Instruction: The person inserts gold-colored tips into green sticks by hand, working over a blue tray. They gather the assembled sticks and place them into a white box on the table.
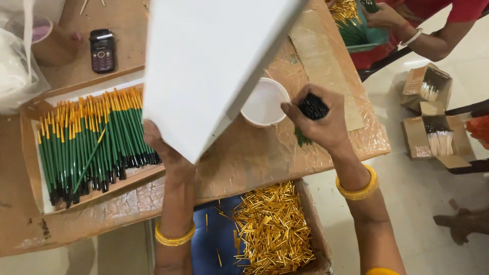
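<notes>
My left hand (162, 145) gripped the white board (204, 66) by its lower corner, tilted above the tabletop's (254, 153) middle | right hand (318, 122) closed around a bundle of thin sticks (312, 106) near the white cup (264, 103) | I judged the sticks light, stiff and slippery, best held mid-bundle.

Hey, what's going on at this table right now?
A person sits at a worktable. Their right hand grips a bundle of green sticks upright beside a white cup, while the left hand lifts a big white board. A tray of green sticks with yellow tips lies to the left, a box of gold tubes below. Another person works at top right.
</notes>
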